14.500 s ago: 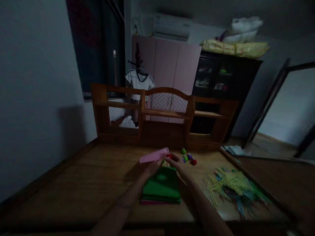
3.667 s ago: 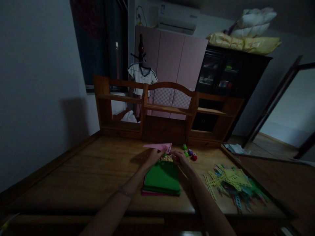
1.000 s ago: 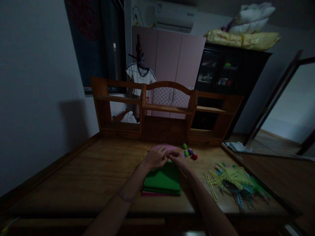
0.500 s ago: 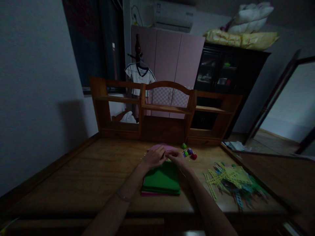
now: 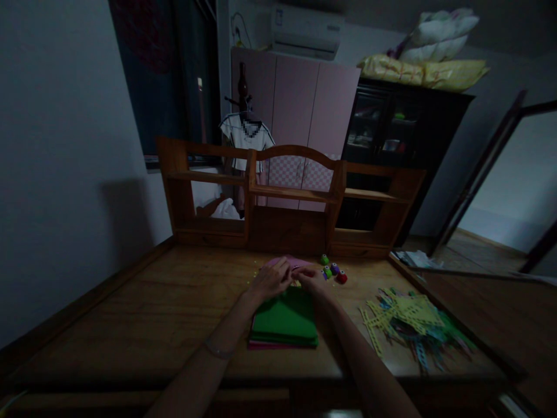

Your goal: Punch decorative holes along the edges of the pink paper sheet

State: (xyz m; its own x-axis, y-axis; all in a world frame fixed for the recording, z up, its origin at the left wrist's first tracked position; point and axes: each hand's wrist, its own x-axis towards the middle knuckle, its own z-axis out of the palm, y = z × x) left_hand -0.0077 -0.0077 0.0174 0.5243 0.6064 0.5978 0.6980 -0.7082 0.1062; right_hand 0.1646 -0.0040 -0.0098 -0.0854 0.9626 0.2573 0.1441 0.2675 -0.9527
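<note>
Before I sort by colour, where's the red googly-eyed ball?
In the head view, the red googly-eyed ball sits right of the right hand, beside the purple ball.

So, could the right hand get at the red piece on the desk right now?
Probably yes: the red piece lies just right of the right hand, with nothing large visibly between them, though that hand seems busy by the pink sheet.

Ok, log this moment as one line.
left hand: at pink sheet | right hand: beside left, grip unclear | green-topped stack: nearer camera | scraps: right of stack
</note>
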